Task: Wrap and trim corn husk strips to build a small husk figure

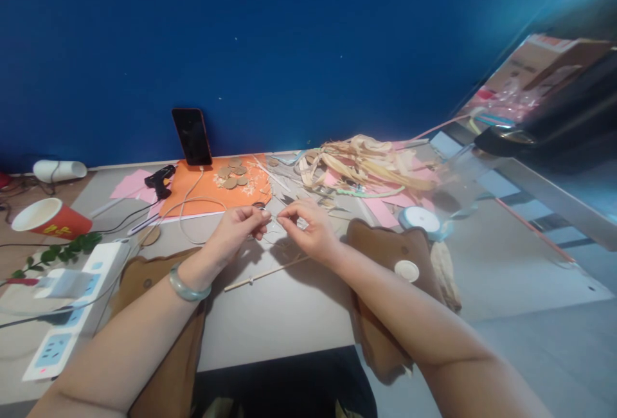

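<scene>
Bare forearms (130, 334) nearest, over light-grey counter (274, 321). Left hand (245, 222) and right hand (311, 228), grip pinched, apparently on thin pale strand (274, 217) between them; looks mid-work, done/left portions too fine to tell.

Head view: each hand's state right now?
Left hand: closed in a pinch; anything held is too small to tell.
Right hand: fingertips pinched too; cannot tell what, if anything, it holds.

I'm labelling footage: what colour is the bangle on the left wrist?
The bangle is pale grey-green, seen in the head view.
</scene>
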{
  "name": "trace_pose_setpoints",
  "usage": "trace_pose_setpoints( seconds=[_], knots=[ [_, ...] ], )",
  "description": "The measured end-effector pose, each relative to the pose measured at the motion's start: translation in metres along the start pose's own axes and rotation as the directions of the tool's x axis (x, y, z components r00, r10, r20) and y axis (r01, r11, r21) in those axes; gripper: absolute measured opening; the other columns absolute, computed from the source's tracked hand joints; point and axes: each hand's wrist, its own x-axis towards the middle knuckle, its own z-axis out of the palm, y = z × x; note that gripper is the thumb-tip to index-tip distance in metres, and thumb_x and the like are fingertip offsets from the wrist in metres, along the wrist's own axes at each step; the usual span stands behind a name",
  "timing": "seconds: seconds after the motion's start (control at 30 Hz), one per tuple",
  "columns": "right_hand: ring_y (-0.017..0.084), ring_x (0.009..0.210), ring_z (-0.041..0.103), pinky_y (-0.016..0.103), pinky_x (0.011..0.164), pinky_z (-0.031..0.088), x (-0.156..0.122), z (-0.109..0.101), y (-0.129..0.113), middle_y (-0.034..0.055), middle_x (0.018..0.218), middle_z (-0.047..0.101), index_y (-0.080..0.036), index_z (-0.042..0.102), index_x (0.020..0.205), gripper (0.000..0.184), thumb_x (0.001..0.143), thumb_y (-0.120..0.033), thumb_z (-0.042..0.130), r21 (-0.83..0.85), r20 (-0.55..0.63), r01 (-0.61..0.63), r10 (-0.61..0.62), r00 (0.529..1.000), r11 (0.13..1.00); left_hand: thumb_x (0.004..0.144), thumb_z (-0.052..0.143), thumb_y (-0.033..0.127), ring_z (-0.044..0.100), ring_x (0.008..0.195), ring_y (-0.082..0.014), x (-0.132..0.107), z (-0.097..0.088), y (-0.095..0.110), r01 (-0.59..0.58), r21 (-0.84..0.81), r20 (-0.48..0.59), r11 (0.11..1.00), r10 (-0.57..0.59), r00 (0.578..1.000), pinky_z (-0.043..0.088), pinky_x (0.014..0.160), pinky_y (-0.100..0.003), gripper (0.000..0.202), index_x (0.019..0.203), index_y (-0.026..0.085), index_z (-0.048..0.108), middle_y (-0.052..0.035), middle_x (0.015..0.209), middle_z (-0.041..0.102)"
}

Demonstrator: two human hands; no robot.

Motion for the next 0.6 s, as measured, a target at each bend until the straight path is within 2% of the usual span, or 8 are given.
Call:
trace_pose_setpoints(
  seconds=[0.17,0.3,0.6],
  knots=[
    [0.014,0.064,0.056,0.033,0.076,0.041,0.0005,-0.0002,-0.0013,0.0014,0.07,0.065,-0.019,0.061,0.077,0.013,0.089,-0.023,0.057,0.004,0.036,0.004,-0.004,0.999,1.0,0.078,0.065,0.047,0.055,0.059,-0.01,-0.0004,-0.0013,0.0009,-0.028,0.067,0.043,0.997,0.025,0.999,0.041,0.059,-0.023,0.034,0.082,0.014,0.073,-0.0025,0.07,0.065],
    [0.014,0.066,0.057,0.033,0.077,0.041,0.0005,0.0,-0.0012,0.0013,0.069,0.064,-0.019,0.062,0.079,0.012,0.089,-0.022,0.057,0.015,0.05,0.033,-0.033,0.998,0.999,0.072,0.072,0.041,0.052,0.058,-0.0092,-0.0014,-0.0012,0.0023,-0.07,0.109,0.115,0.992,0.057,0.992,0.04,0.058,-0.023,0.028,0.07,0.014,0.069,-0.0006,0.063,0.062],
    [0.014,0.065,0.056,0.034,0.078,0.039,0.0008,-0.0001,0.0019,0.0013,0.071,0.065,-0.019,0.061,0.078,0.012,0.089,-0.022,0.056,-0.036,0.075,0.027,-0.024,0.997,0.999,0.069,0.074,0.039,0.047,0.053,-0.0078,-0.0009,-0.001,0.0019,-0.065,0.099,0.07,0.993,0.058,0.996,0.036,0.055,-0.022,0.028,0.065,0.014,0.063,0.0024,0.057,0.056]
  ],
)
